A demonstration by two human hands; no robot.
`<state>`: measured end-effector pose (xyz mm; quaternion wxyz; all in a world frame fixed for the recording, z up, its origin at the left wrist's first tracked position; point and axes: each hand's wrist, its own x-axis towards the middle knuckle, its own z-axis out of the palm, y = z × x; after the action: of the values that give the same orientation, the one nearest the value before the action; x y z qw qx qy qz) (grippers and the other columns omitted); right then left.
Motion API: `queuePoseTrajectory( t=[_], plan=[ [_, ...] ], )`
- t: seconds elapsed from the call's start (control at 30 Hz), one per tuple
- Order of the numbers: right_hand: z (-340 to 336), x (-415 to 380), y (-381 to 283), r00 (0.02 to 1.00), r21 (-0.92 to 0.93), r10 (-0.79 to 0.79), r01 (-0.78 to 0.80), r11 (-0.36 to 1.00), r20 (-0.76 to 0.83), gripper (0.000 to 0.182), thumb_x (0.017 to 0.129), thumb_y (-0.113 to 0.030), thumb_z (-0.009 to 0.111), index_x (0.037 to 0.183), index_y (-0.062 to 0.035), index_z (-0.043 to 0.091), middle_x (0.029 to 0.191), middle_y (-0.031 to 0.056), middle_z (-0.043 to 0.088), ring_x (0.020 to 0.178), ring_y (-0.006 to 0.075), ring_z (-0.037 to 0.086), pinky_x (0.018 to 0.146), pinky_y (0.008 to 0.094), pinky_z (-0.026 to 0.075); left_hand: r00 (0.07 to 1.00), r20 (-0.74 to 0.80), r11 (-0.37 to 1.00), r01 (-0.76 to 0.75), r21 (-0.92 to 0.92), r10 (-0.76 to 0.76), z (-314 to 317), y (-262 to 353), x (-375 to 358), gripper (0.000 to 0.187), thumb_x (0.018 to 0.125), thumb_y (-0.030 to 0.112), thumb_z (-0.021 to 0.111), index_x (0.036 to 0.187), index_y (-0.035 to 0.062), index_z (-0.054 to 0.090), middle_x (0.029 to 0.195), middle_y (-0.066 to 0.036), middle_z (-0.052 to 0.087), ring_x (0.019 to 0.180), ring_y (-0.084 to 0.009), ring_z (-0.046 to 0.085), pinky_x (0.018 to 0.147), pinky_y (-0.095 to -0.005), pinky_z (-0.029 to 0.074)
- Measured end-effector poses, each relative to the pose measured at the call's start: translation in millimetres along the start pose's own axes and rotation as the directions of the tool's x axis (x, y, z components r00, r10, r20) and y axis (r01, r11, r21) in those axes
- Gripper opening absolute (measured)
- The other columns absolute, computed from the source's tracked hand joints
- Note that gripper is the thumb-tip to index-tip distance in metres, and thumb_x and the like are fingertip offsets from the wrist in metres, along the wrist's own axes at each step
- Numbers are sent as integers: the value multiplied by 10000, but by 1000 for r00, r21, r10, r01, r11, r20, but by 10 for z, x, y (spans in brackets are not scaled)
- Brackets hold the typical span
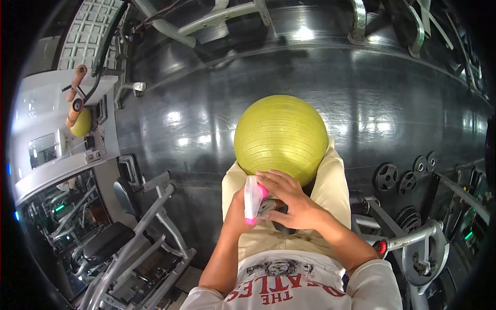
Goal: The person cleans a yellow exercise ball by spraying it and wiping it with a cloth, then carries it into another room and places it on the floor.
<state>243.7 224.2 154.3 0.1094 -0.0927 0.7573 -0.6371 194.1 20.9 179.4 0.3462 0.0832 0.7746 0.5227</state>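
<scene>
A spray bottle [251, 199] with a whitish translucent head and pink parts stands in front of my lap. My left hand [235, 209] is closed around it from the left; the bottle's body is mostly hidden below. My right hand [295, 203] is curled beside the bottle, its fingertips close to the pink part. Between its thumb and fingers shows a crumpled grey cloth [268, 206], partly covered by the hand. Just beyond both hands, a yellow-green exercise ball [281, 134] rests on the floor between my knees.
Dark, shiny flooring [175, 134] surrounds me. A weight machine [150, 222] stands at the left, beside a mirror [82, 222]. On the right are weight plates [386, 176] and another machine [423, 253]. Metal equipment legs [357, 23] stand along the far side.
</scene>
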Motion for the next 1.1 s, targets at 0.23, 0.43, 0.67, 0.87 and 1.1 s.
queuePoseTrajectory(
  t=[0.23,0.43,0.67,0.87,1.1],
  plan=[
    [13,30,107,992,241,118,-104,965,-43,610,807,-230,877,1348,-89,632,1326,123,620,1283,330,513,1075,445,425,1000,15,992,11,-127,-9,-27,-106,-24,696,664,75,877,1292,24,580,1194,-108,676,1116,-192,635,990,-337,488],
    [78,226,-7,980,221,177,-153,963,-93,418,781,-94,893,1120,-13,662,1048,93,650,937,234,639,778,349,532,999,52,970,15,-241,-3,-205,-269,-25,821,657,18,847,1395,55,491,1296,-95,577,1218,-203,578,1055,-330,450],
    [271,186,-32,900,251,148,-45,967,-411,421,768,-21,866,1076,-12,579,1014,145,591,899,236,617,781,334,504,989,-123,997,77,-22,-79,-206,-323,-5,1232,594,327,1020,1518,65,249,1416,-198,425,1332,-291,475,1118,-411,424],
    [499,268,-235,901,6,25,-25,1000,-432,501,693,-11,906,1069,-28,575,1043,154,592,958,262,617,840,358,507,998,51,987,-26,-157,34,-140,-600,-2,1368,389,424,1048,1484,79,304,1380,-164,400,1400,-338,340,1143,-445,374],
    [294,230,-254,971,197,102,-60,979,-215,393,767,1,841,1128,-22,685,1154,161,616,1050,274,617,869,352,509,977,47,967,-199,-158,208,-106,-725,-53,699,680,290,930,1233,90,552,1180,-130,523,1162,-338,496,943,-478,456]
  ],
)
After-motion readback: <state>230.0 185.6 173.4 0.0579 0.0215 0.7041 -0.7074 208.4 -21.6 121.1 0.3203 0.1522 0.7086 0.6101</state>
